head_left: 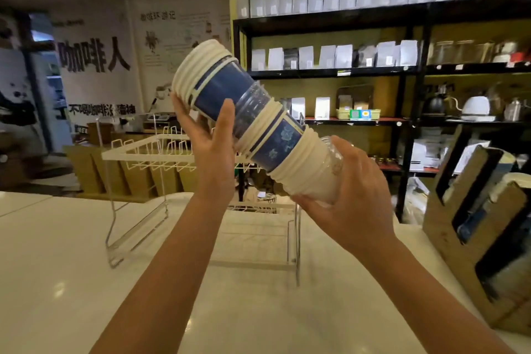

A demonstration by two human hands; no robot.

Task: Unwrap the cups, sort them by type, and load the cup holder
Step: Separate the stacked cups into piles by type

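My left hand (211, 135) is wrapped around the middle of a long stack of cups (253, 123), thumb up over the front and fingers curled behind it. My right hand (349, 195) cups the low end of the stack, palm under it and fingers closed round the white cups there. The stack hangs in the air between my hands, tilted, its high end toward ten o'clock and its low end toward four o'clock. It mixes white cups, blue printed cups and clear plastic cups nested together; I cannot tell whether any wrap is on it. Below and behind it, toward six o'clock, a white wire rack (149, 152) stands on the pale counter (71, 282). At three to four o'clock from my right hand a wooden cup holder (448, 227) sits on the counter's edge. Black shelves (413, 72) with white bags fill the wall at one o'clock.
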